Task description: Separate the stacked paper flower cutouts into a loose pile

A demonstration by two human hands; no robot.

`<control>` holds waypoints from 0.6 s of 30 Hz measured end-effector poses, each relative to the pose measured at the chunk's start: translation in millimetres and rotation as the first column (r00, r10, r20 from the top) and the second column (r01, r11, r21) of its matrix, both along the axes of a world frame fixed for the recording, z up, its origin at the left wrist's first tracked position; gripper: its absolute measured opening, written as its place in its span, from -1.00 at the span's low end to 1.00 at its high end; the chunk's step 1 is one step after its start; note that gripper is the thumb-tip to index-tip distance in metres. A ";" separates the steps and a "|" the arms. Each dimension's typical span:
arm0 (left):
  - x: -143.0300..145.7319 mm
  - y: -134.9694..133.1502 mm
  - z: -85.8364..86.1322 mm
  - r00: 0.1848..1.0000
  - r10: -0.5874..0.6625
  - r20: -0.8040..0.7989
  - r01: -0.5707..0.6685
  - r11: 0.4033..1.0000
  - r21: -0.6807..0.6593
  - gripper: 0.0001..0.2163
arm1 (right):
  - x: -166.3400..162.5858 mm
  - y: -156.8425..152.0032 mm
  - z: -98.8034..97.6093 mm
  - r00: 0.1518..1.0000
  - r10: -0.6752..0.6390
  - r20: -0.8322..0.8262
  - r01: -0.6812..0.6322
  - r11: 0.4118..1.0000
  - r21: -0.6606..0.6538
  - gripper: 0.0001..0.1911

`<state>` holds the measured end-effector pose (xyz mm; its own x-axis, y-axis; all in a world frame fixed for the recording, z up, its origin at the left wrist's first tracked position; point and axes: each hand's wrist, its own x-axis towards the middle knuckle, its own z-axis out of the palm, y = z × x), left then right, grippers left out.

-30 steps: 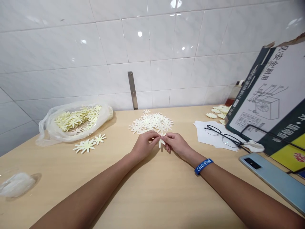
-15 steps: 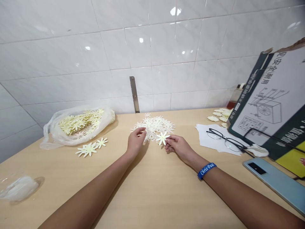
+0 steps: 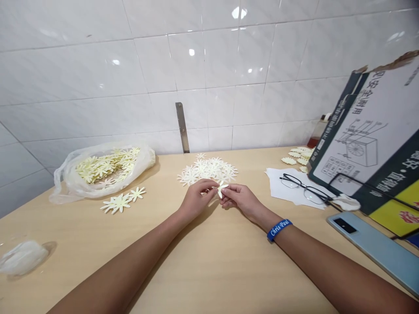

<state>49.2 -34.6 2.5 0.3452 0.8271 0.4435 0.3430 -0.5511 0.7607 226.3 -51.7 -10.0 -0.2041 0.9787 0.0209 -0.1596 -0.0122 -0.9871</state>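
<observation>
A pale yellow flower cutout (image 3: 221, 188) with narrow petals is held up between my two hands, just in front of a pile of white flower cutouts (image 3: 212, 169). My right hand (image 3: 241, 198) pinches its right side. My left hand (image 3: 199, 197) closes thumb and fingers at its left edge; whether a second piece lies there is hidden. To the left, a few pale yellow flower cutouts (image 3: 119, 203) lie loose on the table. Behind them, an opened plastic bag (image 3: 144, 168) holds many more of these.
On the right are eyeglasses (image 3: 304, 188) on white paper (image 3: 273, 185), a light blue phone (image 3: 373, 244) and a large leaning box (image 3: 363, 144). Scalloped cutouts (image 3: 290, 161) and a bottle (image 3: 314, 137) stand behind. A clear plastic bundle (image 3: 24, 257) sits at left. Tiled wall (image 3: 98, 78) closes the back.
My left hand has moved from the white pile to the right and toward me, meeting my right hand at the yellow flower cutout. The view has shifted slightly.
</observation>
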 end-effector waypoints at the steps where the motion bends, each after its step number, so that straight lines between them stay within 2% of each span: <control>1: -0.3 0.3 0.3 1.000 -0.004 -0.007 0.004 1.000 0.009 -0.83 | -0.3 -0.3 0.5 1.000 0.001 0.008 -0.001 1.000 0.001 -0.63; 9: 1.0 -2.4 -0.2 0.999 -0.019 -0.035 0.021 0.998 0.061 -0.83 | -0.7 -1.5 0.8 0.997 -0.028 0.068 0.026 0.999 0.029 -0.60; 18: 2.5 -6.8 4.0 0.996 -0.093 -0.015 0.093 0.995 0.022 -0.82 | -0.8 -1.2 -1.3 0.996 -0.031 0.078 0.029 0.999 0.023 -0.57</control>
